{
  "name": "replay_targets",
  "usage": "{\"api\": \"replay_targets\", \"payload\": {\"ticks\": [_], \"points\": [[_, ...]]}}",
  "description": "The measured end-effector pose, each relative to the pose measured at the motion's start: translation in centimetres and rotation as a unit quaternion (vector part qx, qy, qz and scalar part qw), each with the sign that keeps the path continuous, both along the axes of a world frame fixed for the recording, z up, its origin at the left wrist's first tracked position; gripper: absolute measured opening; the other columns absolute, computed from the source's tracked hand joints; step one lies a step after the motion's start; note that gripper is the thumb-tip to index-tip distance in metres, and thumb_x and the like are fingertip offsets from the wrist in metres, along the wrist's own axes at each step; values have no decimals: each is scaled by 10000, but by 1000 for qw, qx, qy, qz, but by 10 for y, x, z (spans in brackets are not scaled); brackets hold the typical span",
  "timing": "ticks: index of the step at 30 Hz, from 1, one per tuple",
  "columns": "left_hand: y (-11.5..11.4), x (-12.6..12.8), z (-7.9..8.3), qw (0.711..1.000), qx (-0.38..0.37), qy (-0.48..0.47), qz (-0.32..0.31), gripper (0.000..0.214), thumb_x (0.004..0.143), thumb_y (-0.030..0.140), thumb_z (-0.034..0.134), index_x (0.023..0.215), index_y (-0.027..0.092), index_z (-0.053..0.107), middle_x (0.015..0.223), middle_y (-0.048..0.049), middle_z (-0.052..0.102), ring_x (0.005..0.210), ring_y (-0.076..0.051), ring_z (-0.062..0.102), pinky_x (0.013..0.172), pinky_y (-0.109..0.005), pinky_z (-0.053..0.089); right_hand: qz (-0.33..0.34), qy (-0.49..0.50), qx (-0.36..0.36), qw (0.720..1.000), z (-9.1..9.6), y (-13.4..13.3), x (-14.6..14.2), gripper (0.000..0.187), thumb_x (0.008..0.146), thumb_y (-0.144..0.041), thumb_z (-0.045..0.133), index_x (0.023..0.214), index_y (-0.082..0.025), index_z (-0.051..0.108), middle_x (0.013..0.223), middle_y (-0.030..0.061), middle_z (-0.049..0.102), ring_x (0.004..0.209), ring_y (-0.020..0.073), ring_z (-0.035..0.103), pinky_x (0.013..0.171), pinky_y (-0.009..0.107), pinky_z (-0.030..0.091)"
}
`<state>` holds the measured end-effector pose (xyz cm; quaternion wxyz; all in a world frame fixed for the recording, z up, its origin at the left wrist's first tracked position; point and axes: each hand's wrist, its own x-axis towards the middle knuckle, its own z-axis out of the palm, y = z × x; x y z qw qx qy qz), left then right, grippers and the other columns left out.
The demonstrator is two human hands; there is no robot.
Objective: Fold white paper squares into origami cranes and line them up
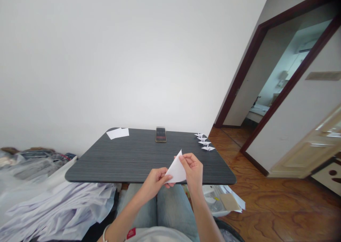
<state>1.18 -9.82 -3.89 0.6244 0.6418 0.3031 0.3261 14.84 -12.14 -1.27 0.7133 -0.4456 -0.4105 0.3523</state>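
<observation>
Paper triangle (177,171): held over dark table (119,160), four o'clock from its middle. Left hand (156,181) pinching eight-o'clock corner; right hand (194,168) pinching near one o'clock. Judged light, thin, easily creased; hold by edges, fingertip pressure only.

I see one piece of folded white paper (176,171) in the lower middle of the frame, slightly right of centre. It looks roughly triangular to me, held tilted with a sharp corner pointing up; its long left edge slants and its bottom edge runs nearly level.
</observation>
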Motion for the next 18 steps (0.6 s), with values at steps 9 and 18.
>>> {"api": "replay_targets", "payload": {"ticks": [9, 18], "points": [[-1, -3, -2, 999, 31, 35, -13, 305, 764, 407, 520, 750, 108, 575, 672, -57, 661, 577, -143, 605, 533, -229, 459, 13, -13, -36, 999, 5, 3, 4, 282, 639, -347, 683, 806, -138, 593, 702, 76, 705, 551, 183, 632, 459, 237, 472], [-1, 0, -1, 998, 68, 16, -1, 261, 744, 371, 560, 749, 110, 568, 678, -23, 614, 624, -129, 553, 562, -204, 399, 22, -13, -20, 999, 2, 4, 2, 181, 668, -313, 670, 727, -155, 603, 674, 49, 694, 594, 161, 630, 524, 229, 474]]}}
